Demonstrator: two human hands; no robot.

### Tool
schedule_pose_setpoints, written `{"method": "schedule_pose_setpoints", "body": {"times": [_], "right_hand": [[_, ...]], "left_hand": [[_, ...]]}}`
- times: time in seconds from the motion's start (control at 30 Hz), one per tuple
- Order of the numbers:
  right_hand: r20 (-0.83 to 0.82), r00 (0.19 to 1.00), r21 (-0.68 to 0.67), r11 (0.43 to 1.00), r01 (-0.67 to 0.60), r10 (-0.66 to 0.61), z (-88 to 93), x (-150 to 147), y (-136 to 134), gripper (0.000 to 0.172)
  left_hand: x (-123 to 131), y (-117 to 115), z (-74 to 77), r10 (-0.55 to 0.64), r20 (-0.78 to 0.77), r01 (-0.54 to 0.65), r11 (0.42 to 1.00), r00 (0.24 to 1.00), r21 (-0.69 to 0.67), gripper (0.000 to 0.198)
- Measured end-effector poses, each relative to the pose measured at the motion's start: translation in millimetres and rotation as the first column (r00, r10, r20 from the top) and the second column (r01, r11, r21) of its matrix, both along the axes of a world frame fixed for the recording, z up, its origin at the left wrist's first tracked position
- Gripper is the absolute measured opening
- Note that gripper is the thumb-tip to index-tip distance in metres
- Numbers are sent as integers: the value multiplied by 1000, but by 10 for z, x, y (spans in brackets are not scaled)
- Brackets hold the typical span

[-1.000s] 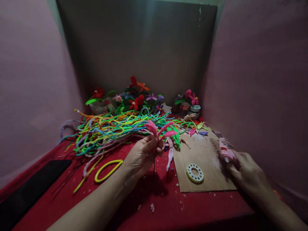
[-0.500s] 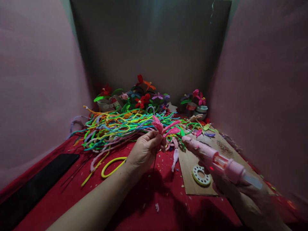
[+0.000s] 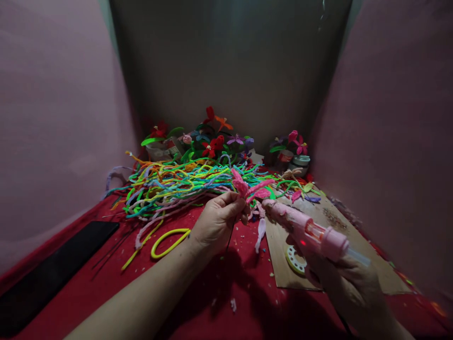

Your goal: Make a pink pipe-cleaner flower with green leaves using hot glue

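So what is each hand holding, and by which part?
The left hand pinches a pink fuzzy flower at its base; the right hand grips a pink glue gun by its handle, mostly hidden from view.

Left hand in a fingertip pinch, right hand in a curled grip

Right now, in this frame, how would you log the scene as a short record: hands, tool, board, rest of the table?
Left hand: holds pink flower
Right hand: holds glue gun
Nozzle: near the flower; contact unclear
Glue gun light: red, lit
Board: ring on it, partly hidden
Left side: black slab, yellow loop
Behind left hand: heap of colored strands
Back: more flowers
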State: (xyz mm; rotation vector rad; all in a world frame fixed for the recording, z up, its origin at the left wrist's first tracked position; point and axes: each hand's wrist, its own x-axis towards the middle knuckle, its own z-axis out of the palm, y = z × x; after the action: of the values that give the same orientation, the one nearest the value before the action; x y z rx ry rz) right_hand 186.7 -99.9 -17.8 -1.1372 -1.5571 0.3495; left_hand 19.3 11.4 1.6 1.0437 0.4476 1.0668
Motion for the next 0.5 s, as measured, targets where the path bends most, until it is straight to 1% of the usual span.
{"method": "schedule_pose_setpoints", "body": {"times": [0.07, 0.1, 0.17, 0.23, 0.37, 0.5], "right_hand": [[-45, 997, -95, 993, -66, 61, -20, 11, 7, 43], [-63, 993, -119, 988, -103, 96, -26, 18, 11, 44], [-87, 988, -120, 983, -139, 129, -33, 26, 20, 45], [-101, 985, -111, 983, -148, 137, -36, 28, 26, 44], [-60, 996, -115, 990, -78, 71, -40, 30, 16, 41], [-26, 1000, -100, 995, 5, -8, -59, 53, 4, 42]], "left_hand": [[2, 3, -6, 0, -6, 0, 1000, 1000, 4, 19], [4, 4, -9, 1, -6, -1, 1000, 1000, 5, 20], [5, 3, -10, 2, -5, -2, 1000, 1000, 5, 19], [7, 1, -6, 4, -6, -4, 1000, 1000, 5, 18], [15, -3, 2, 3, -11, -3, 1000, 1000, 2, 17], [19, -8, 0, 12, -22, -12, 1000, 1000, 9, 17]]}}
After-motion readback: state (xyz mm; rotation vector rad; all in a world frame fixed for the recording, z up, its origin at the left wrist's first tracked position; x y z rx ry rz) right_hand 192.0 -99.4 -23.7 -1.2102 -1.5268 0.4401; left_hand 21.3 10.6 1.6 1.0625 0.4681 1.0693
